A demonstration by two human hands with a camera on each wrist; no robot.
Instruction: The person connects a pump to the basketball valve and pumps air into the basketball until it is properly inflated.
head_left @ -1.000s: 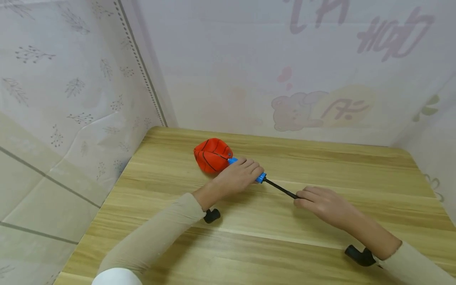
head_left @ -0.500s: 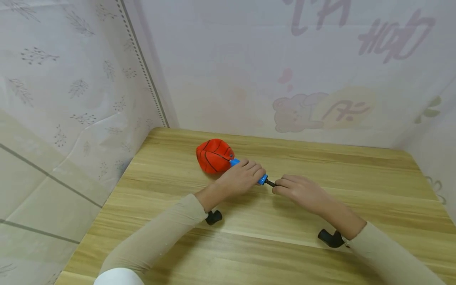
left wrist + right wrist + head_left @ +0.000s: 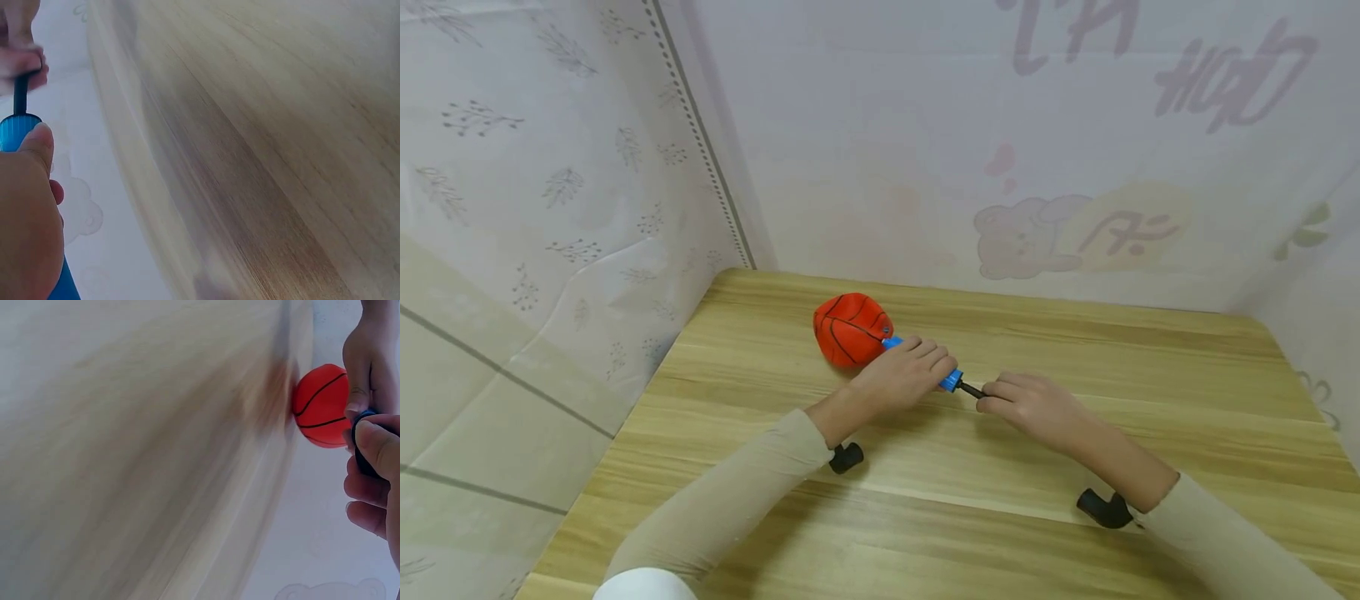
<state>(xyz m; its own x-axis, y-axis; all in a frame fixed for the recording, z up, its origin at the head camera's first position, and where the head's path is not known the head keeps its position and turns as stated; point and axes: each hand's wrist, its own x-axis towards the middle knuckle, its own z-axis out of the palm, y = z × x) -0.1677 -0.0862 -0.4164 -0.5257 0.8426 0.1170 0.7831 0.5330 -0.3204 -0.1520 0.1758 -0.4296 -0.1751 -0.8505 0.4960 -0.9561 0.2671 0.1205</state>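
A red toy basketball (image 3: pixel 850 331), creased and not quite round, lies on the wooden table. Against its right side sits the end of a blue hand pump (image 3: pixel 952 381), angled down to the right. My left hand (image 3: pixel 901 377) grips the pump's barrel, the thumb near its ribbed collar (image 3: pixel 16 131) in the left wrist view. A short stretch of black rod (image 3: pixel 972 390) shows beyond the collar. At its outer end my right hand (image 3: pixel 1037 408) holds the black handle (image 3: pixel 364 453), the thumb on top in the right wrist view. The left fingers hide mid-barrel.
The wood-grained table (image 3: pixel 1000 525) reaches back to a pale printed curtain (image 3: pixel 865 150). Another patterned sheet (image 3: pixel 550 208) hangs along the left side. Beneath each wrist juts a black camera mount, the left one (image 3: pixel 847 457) and the right one (image 3: pixel 1105 508).
My right hand has moved left toward the barrel, pushing most of the rod in, then eased slightly back right. The left hand and basketball have hardly moved.
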